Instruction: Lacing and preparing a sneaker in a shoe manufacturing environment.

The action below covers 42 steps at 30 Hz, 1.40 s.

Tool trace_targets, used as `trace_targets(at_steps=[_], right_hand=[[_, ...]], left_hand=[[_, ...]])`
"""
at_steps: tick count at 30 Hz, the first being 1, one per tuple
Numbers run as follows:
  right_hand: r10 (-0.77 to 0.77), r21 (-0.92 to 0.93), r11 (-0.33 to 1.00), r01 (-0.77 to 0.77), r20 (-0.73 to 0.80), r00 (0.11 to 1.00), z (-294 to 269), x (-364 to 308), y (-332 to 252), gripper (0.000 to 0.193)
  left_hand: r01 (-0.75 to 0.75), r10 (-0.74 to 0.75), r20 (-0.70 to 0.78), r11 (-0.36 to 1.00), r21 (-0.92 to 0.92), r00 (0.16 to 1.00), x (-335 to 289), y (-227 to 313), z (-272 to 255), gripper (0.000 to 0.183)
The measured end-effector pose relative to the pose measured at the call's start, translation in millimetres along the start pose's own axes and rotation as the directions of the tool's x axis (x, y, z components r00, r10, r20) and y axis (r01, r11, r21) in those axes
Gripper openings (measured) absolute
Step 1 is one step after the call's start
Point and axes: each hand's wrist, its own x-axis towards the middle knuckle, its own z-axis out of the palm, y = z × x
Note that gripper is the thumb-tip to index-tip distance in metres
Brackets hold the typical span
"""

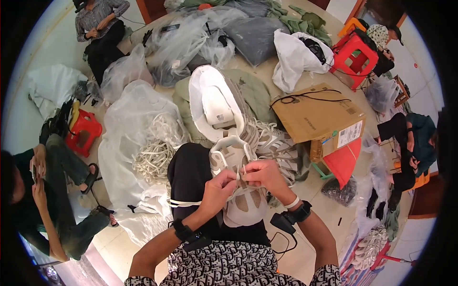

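On my lap lies a beige and white shoe upper (245,209), its toe toward me. At its lace opening, my left hand (219,190) pinches a thin white shoelace (238,172). Close beside it, my right hand (267,176) is closed at the same lace, thumb against fingers. The exact path of the lace through the eyelets is hidden by my fingertips. Just beyond is a large white shoe upper (215,102) with its opening facing up. More beige and white uppers (279,148) are piled to the right of it.
White shoelaces (155,162) lie tangled on a clear plastic bag (119,138) at left. A cardboard box (317,117) sits at right, near a red stool (355,59). Plastic bags (181,43) cover the far floor. Several people sit around, one person (62,200) close at left.
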Motion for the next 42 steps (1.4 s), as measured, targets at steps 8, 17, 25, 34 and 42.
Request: trace_targets(at_steps=[8, 17, 25, 34, 42], right_hand=[[-0.057, -0.087, 0.995, 0.055, -0.023, 0.998, 10, 0, -1, 0.014], [-0.145, -0.060, 0.988, 0.141, -0.061, 0.988, 11, 4, -2, 0.009], [-0.582, -0.445, 0.705, 0.552, 0.081, 0.809, 4, 11, -1, 0.006], [-0.505, -0.367, 0.764, 0.531, 0.171, 0.846, 7, 14, -10, 0.006], [-0.104, 0.188, 0.979, 0.078, 0.132, 0.986, 6, 18, 7, 0.032]], left_hand=[[0.001, 0.008, -0.046, 0.982, 0.190, 0.999, 4, 11, 4, 0.009], [0.041, -0.046, 0.011, 0.958, 0.282, 0.999, 7, 28, 3, 0.015], [0.222, -0.278, 0.368, 0.957, 0.188, 0.887, 33, 29, -11, 0.017], [0.265, -0.254, 0.403, 0.964, 0.030, 0.879, 32, 22, -16, 0.017], [-0.063, 0.049, 0.095, 0.986, 0.154, 0.994, 33, 50, -25, 0.017]])
